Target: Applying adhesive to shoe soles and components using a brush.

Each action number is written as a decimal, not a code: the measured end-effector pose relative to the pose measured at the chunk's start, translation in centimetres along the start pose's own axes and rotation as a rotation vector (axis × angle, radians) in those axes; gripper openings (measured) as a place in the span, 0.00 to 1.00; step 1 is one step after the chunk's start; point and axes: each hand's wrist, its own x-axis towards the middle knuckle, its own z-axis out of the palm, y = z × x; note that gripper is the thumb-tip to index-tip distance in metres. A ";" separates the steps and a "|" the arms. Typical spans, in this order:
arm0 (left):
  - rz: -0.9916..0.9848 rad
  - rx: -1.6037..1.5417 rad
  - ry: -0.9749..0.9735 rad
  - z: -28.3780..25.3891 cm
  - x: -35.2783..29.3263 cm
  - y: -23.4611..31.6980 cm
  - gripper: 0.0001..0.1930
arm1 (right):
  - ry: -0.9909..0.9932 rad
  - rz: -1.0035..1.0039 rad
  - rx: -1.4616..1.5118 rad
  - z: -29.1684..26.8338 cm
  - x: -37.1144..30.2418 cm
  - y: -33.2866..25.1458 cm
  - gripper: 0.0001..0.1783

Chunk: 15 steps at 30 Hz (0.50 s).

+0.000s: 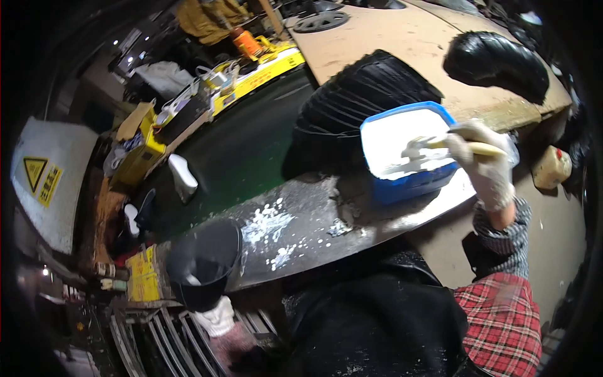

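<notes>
My right hand (485, 164), in a white glove, grips a paint brush (488, 149) by its pale handle. Its white-coated bristles sit in or just over white liquid (402, 135) inside a blue tub (408, 190). At the lower left my left hand (217, 316), also gloved, is against the lower part of a black, round, open-topped thing (204, 254) and seems to hold it. The fingers of that hand are mostly hidden behind it. Something small and pale shows inside the black thing, too blurred to name.
White splashes (267, 223) mark the dark ledge (308, 242) before me. Beyond it runs a dark green surface (251, 144) with a white foot-shaped piece (182, 178). Ribbed black pieces (370, 94) lean by a wooden table (377, 38). A pale jug (552, 167) stands right.
</notes>
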 end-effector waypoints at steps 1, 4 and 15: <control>0.085 0.030 0.122 -1.7 -2.4 0.1 0.18 | 0.085 -0.069 0.009 -0.2 -0.3 0.3 0.07; 0.199 0.093 0.374 -8.0 -7.5 -1.5 0.18 | 0.106 -0.048 -0.194 -0.9 -3.4 0.9 0.04; 0.345 0.587 0.397 -1.7 -3.9 -6.6 0.21 | -0.439 0.015 0.756 14.4 -3.0 -11.3 0.15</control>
